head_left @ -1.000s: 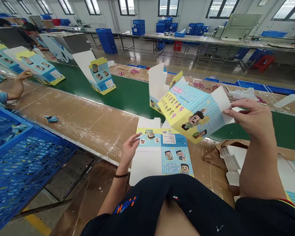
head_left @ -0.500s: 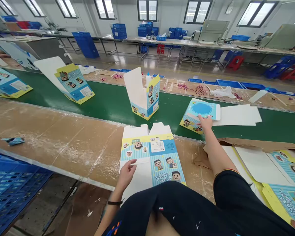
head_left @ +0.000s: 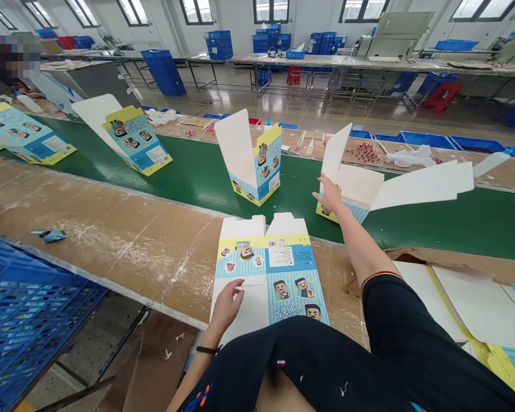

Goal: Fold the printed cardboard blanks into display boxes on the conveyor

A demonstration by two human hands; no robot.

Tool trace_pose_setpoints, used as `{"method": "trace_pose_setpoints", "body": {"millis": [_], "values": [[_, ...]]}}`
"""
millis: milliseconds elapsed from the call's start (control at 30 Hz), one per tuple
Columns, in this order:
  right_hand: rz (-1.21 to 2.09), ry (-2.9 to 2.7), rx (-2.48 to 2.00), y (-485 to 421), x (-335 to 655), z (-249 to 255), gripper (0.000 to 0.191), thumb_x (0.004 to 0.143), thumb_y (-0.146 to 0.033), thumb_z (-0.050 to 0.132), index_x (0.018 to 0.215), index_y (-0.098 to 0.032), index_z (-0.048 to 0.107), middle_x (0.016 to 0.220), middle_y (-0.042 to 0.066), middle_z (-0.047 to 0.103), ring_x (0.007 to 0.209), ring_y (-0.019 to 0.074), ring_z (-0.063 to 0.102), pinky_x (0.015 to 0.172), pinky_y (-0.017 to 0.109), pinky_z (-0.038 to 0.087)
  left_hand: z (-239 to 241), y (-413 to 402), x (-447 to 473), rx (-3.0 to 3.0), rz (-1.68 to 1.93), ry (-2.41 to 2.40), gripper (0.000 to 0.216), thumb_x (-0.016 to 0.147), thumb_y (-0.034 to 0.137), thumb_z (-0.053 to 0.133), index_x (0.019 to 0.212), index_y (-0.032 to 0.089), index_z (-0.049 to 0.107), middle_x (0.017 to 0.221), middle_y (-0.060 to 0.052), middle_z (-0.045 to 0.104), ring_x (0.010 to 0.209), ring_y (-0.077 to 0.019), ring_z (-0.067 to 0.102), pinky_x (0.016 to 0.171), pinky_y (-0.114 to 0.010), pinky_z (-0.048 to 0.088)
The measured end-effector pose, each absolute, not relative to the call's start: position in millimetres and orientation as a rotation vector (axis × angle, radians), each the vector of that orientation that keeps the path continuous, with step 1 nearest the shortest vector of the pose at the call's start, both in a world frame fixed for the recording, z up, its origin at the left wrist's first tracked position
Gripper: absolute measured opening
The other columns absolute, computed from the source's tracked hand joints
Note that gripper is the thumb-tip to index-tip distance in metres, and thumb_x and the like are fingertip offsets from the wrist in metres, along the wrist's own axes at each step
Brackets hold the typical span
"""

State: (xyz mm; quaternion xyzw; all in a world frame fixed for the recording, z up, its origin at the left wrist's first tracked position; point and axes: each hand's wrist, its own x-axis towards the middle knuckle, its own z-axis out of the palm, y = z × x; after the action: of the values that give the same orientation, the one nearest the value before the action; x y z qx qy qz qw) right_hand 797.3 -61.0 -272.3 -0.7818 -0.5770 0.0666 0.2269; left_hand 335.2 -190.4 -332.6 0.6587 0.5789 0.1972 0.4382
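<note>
Since a moment ago, the right hand (head_left: pixel 329 194) has come up under the printed carton (head_left: pixel 352 189) out over the green conveyor belt (head_left: pixel 167 177). That carton lay low with its blue circle panel showing; now it rears up, with one white flap standing tall and a long white panel swung out to the right, all of it above the belt. The hand is wide open, its fingers (head_left: pixel 320 195) spread and pointing up against the carton's white inner face. It seems to prop the carton rather than clamp it, with no closed grip to be seen. The left hand (head_left: pixel 227 306) has hardly shifted. It lies open, fingers loosely apart and holding nothing, on the white lower panel of a flat carton blank (head_left: pixel 274 269), which sits on the brown-papered bench (head_left: pixel 111 240) with its top tabs near the belt. Just beyond the blank, a folded carton (head_left: pixel 253 160) stands upright on the belt with its white flaps raised, and further left a tilted carton (head_left: pixel 135 137) rests on the belt too. White blanks lie on brown paper (head_left: pixel 455 303) to the right of the person, and a blue plastic crate (head_left: pixel 34 297) sits low on the left.
</note>
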Motion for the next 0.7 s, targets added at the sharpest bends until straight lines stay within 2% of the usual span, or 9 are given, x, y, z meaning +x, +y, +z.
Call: {"method": "trace_pose_setpoints", "body": {"millis": [67,167,267,367,467,600,700], "values": [[0.277,-1.700,-2.196,-53.4,790.8,-273.8,0.053,0.092,-0.033,0.058,0.143,-0.020,0.051,0.168,0.014,0.034,0.152,0.0342,0.035,0.125,0.061,0.020,-335.0,-191.8,337.3,1.621,0.505,1.438,0.032,0.076,0.035,0.060,0.101,0.023,0.075,0.112,-0.010,0.078,0.089,-0.0252,0.076,0.091,-0.044,0.061],[0.323,-1.720,-2.208,-46.9,786.3,-272.5,0.050,0.092,-0.034,0.060,0.140,-0.020,0.053,0.164,0.016,0.040,0.146,0.0352,0.042,0.122,0.059,0.025,-340.5,-191.6,341.7,1.567,0.535,1.469,0.030,0.074,0.032,0.062,0.100,0.023,0.076,0.110,-0.011,0.078,0.088,-0.0248,0.075,0.088,-0.043,0.062],[0.187,-1.599,-2.163,-50.2,780.0,-268.4,0.045,0.094,-0.035,0.057,0.136,-0.018,0.055,0.156,0.018,0.048,0.144,0.0357,0.042,0.120,0.057,0.028,-345.8,-185.4,343.0,1.509,0.583,1.602,0.030,0.073,0.028,0.063,0.100,0.022,0.075,0.110,-0.011,0.077,0.091,-0.0247,0.074,0.086,-0.041,0.062],[0.067,-1.357,-2.146,-67.0,761.5,-269.7,0.039,0.100,-0.034,0.045,0.132,-0.015,0.056,0.146,0.022,0.053,0.142,0.0342,0.042,0.119,0.052,0.029,-348.6,-171.9,338.1,1.482,0.576,1.735,0.033,0.076,0.026,0.062,0.106,0.020,0.074,0.113,-0.013,0.074,0.095,-0.0261,0.072,0.091,-0.043,0.059],[0.332,-1.145,-2.327,-93.3,732.3,-284.7,0.039,0.104,-0.035,0.036,0.127,-0.013,0.058,0.132,0.021,0.060,0.127,0.0321,0.055,0.110,0.045,0.041,-350.6,-152.2,331.2,1.466,0.546,1.860,0.039,0.080,0.026,0.059,0.116,0.017,0.071,0.119,-0.017,0.070,0.109,-0.0307,0.067,0.103,-0.048,0.053],[0.683,-1.060,-2.512,-126.0,700.8,-315.7,0.036,0.096,-0.039,0.058,0.114,-0.009,0.065,0.121,0.025,0.064,0.111,0.0347,0.065,0.095,0.042,0.051,-358.2,-122.8,330.5,1.430,0.497,2.001,0.040,0.080,0.026,0.060,0.117,0.013,0.067,0.124,-0.021,0.066,0.133,-0.0376,0.054,0.113,-0.052,0.041],[0.819,-1.012,-2.573,-138.3,691.0,-328.3,0.040,0.093,-0.036,0.062,0.119,-0.006,0.063,0.126,0.027,0.063,0.120,0.0371,0.063,0.099,0.042,0.050,-366.5,-106.3,336.1,1.406,0.449,2.004,0.027,0.079,0.028,0.062,0.101,0.014,0.067,0.113,-0.021,0.070,0.128,-0.0397,0.058,0.107,-0.050,0.045]]}}
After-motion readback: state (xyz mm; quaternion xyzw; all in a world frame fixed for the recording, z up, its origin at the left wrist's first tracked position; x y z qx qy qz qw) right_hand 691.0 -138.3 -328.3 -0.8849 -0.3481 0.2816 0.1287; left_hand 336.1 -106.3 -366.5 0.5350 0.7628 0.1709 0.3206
